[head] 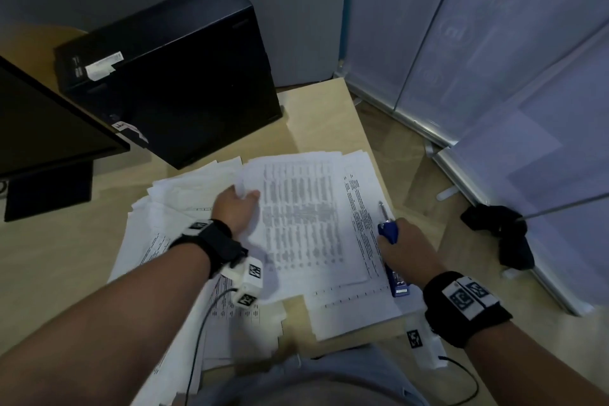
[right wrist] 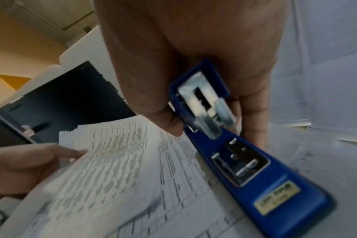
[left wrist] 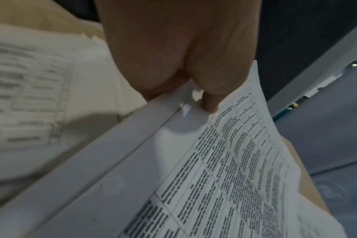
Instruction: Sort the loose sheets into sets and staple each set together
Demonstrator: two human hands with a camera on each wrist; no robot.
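My left hand [head: 242, 198] pinches the left edge of a printed set of sheets [head: 303, 217] and lifts it off the paper below; the left wrist view shows the fingers [left wrist: 210, 103] curled round that edge of the set of sheets [left wrist: 224, 169]. My right hand [head: 393, 241] grips a blue stapler [head: 390, 234] at the right edge of the sheets, its arm swung open away from its base [right wrist: 265, 185]. Under the lifted set lies another printed stack [head: 359, 300]. A loose spread of sheets [head: 171, 227] lies to the left.
A black computer case [head: 171, 69] stands behind the papers and a dark monitor [head: 49, 128] at the left. The desk edge [head: 372, 142] runs just right of the sheets, with floor, a black cloth [head: 504, 227] and glass panels [head: 494, 43] beyond.
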